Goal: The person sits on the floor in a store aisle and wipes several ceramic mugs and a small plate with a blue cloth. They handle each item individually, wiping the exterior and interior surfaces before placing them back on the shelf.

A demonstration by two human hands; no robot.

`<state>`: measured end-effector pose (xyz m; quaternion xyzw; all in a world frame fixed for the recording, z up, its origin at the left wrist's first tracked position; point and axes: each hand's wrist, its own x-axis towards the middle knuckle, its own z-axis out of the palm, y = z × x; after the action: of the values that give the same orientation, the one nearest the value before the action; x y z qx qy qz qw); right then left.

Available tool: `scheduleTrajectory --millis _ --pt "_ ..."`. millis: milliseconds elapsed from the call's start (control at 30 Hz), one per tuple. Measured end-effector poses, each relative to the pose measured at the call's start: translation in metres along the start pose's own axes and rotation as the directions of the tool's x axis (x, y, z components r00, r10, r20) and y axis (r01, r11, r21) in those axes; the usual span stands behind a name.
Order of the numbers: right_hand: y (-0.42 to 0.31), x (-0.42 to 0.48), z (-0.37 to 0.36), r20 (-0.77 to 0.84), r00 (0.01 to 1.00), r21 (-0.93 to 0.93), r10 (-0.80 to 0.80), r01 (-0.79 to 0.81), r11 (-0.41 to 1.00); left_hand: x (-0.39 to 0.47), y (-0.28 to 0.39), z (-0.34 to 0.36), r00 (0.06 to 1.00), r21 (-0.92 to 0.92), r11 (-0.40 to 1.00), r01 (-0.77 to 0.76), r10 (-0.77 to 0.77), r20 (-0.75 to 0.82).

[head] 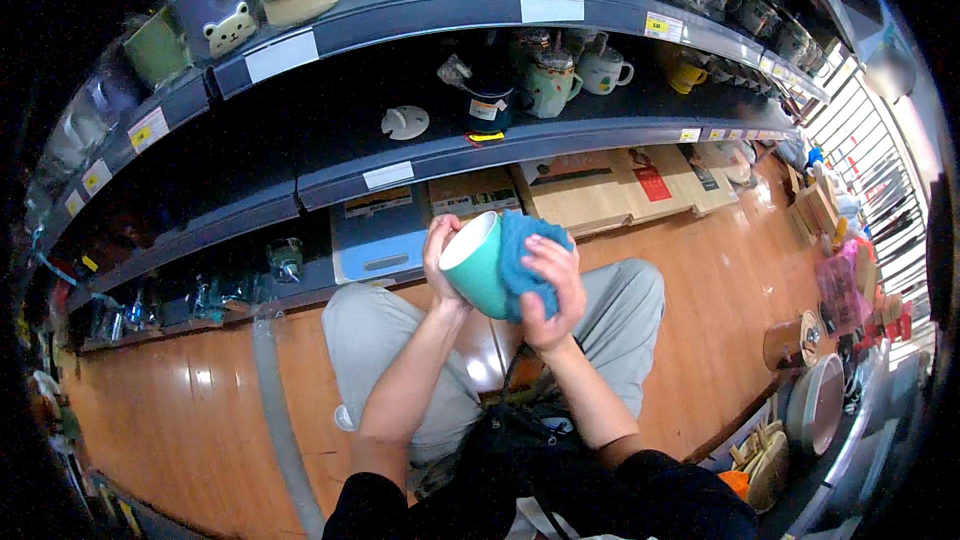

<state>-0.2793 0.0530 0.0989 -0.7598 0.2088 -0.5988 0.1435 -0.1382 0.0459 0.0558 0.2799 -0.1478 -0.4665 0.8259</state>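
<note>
My left hand grips a teal green cup with a white inside, its mouth tilted up and to the left. A crumpled blue cloth is in my right hand, pressed against the right side of the cup. Both hands are above my crossed legs, before the shelves. On the middle shelf in front are a round white lid, a dark mug with a label, a patterned lidded mug and a white lidded mug.
Wrapped mugs line the upper shelf. A blue board and flattened cardboard lie under the middle shelf. Glassware stands at the lower left. A grey strip crosses the wooden floor. Right are a pink basin and a wooden container.
</note>
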Motion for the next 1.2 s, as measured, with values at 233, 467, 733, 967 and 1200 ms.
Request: scheduleTrajectory --millis 233,467,733,967,1200 --pt "-0.037 0.003 0.020 0.237 0.931 -0.277 -0.279 0.340 0.899 0.006 0.015 -0.015 0.971 0.153 0.981 -0.118 0.082 0.223" --pt "-0.037 0.042 0.008 0.448 0.783 0.305 0.431 -0.587 0.750 0.005 0.037 -0.018 0.941 0.007 0.986 -0.166 0.157 0.300" --pt "0.041 0.023 0.031 0.802 0.389 0.438 0.453 -0.899 -0.005 0.010 0.028 -0.027 0.905 -0.308 0.941 0.142 0.003 0.426" --pt "0.003 -0.014 0.079 0.380 0.443 0.688 0.812 -0.722 0.072 0.010 0.032 -0.032 0.978 -0.430 0.879 0.206 -0.197 0.066" --pt "-0.033 -0.002 0.060 0.453 0.178 0.641 0.873 -0.745 -0.181 0.032 0.033 -0.041 0.925 -0.110 0.924 -0.367 0.375 0.063"
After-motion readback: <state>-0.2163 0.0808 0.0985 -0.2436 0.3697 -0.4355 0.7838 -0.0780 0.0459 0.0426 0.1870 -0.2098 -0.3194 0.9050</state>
